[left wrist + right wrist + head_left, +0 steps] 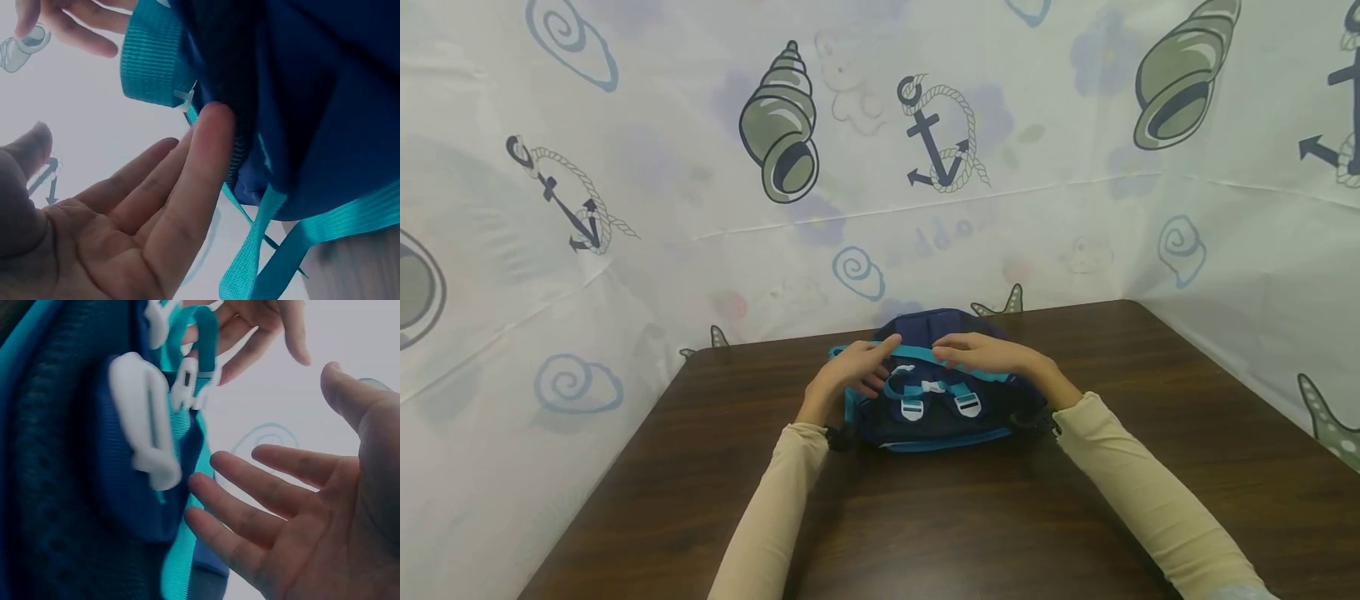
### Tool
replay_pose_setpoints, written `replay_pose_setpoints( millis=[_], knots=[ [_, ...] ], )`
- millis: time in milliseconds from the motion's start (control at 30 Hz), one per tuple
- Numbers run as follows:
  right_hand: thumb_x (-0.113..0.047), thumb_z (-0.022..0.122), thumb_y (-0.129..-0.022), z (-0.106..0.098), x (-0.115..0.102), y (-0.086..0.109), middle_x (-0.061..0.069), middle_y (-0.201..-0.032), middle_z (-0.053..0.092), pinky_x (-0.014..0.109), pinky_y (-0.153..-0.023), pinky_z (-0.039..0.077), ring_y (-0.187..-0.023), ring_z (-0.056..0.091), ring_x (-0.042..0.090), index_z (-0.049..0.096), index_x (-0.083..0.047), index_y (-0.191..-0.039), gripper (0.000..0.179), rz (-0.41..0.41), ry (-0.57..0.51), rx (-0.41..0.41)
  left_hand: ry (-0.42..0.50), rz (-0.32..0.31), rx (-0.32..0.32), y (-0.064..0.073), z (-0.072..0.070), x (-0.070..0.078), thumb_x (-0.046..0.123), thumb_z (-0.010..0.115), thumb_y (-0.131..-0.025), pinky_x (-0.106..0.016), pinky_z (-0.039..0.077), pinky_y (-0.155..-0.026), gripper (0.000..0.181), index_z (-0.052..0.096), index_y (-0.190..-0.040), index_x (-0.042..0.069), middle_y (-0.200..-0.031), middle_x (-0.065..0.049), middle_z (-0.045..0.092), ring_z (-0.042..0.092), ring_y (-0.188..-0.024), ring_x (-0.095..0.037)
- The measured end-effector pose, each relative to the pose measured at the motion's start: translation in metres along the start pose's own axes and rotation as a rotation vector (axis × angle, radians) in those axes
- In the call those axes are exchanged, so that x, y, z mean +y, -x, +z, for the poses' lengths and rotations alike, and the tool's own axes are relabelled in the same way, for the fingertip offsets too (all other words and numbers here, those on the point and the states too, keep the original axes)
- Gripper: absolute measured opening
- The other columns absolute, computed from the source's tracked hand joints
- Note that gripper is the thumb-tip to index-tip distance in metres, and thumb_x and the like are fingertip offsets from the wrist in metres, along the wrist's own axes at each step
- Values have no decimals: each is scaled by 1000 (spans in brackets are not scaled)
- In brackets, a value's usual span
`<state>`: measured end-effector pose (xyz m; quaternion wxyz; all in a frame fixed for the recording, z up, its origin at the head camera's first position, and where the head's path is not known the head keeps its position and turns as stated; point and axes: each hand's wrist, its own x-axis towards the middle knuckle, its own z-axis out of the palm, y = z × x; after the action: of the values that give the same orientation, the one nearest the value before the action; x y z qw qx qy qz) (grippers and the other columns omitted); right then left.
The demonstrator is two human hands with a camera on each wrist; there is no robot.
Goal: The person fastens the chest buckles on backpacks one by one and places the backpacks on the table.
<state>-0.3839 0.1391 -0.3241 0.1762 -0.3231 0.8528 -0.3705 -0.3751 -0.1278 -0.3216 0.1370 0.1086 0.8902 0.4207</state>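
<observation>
A navy backpack (943,400) with teal trim lies flat on the dark table (925,517), toward the far edge near the printed curtain (625,208), straps side up. Both hands are over its top end. The left hand (853,371) has straight, spread fingers, its fingertips (212,125) touching the bag beside a teal webbing loop (153,62); it grips nothing. The right hand (988,354) is likewise relaxed and spread, palm toward the bag, with its fingers (244,512) just beside the white buckles (147,419) and strap; whether they actually touch it is hard to tell from the wrist view. As far as I can judge, the handling has barely begun: the bag lies flat, the straps (925,392) sit across its back, and neither hand has hold of anything yet.
</observation>
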Motion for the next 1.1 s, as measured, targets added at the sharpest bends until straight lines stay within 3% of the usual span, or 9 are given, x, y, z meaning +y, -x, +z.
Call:
replay_pose_setpoints(
  millis=[100, 267, 500, 667, 867, 1100],
  knots=[
    [-41, 38, -108, 3, 2, -2, 25, -150, 45, 55, -113, 38, -138, 46, 40, 30, 1, -153, 62, 3, 2, -13, -2, -4, 33, -2, 3, -2, 66, 37, -100, -39, 61, -77, 80, 57, -135, -3, -117, -23, 69, 71, -95, -30],
    [-46, 42, -106, 9, 0, -3, 21, -147, 50, 54, -112, 41, -136, 49, 37, 36, -2, -151, 64, 17, 79, -2, -111, 7, 60, -5, 11, -4, 53, 51, -100, -32, 60, -72, 60, 70, -114, -2, -97, -14, 73, 68, -76, -20],
    [-44, 57, -100, 15, 3, -6, 17, -146, 54, 51, -109, 45, -134, 53, 33, 42, -5, -149, 65, 50, 124, -24, -202, 9, 87, -6, 19, -7, 42, 64, -96, -26, 56, -64, 42, 76, -84, 4, -68, -2, 61, 58, -60, -13],
    [-40, 61, -99, 17, 2, -7, 17, -142, 57, 50, -107, 47, -131, 56, 32, 46, -3, -146, 62, 27, 190, -29, -209, 5, 88, -6, 18, -6, 39, 64, -97, -25, 57, -65, 39, 77, -87, 4, -69, -1, 61, 58, -62, -13],
    [-31, 67, -96, 20, -2, -7, 11, -132, 64, 49, -107, 47, -127, 57, 31, 62, -5, -131, 44, -9, 302, -22, -222, 13, 82, -6, 16, -5, 36, 63, -98, -25, 57, -65, 36, 77, -89, 3, -71, -2, 62, 58, -63, -13],
    [-19, 68, -95, 22, 3, -11, 8, -127, 67, 48, -106, 48, -124, 59, 28, 67, -8, -123, 30, -12, 325, 15, -213, 41, 68, -3, 14, -4, 33, 62, -99, -25, 56, -64, 35, 75, -89, 2, -72, -2, 62, 55, -60, -12]
  ],
)
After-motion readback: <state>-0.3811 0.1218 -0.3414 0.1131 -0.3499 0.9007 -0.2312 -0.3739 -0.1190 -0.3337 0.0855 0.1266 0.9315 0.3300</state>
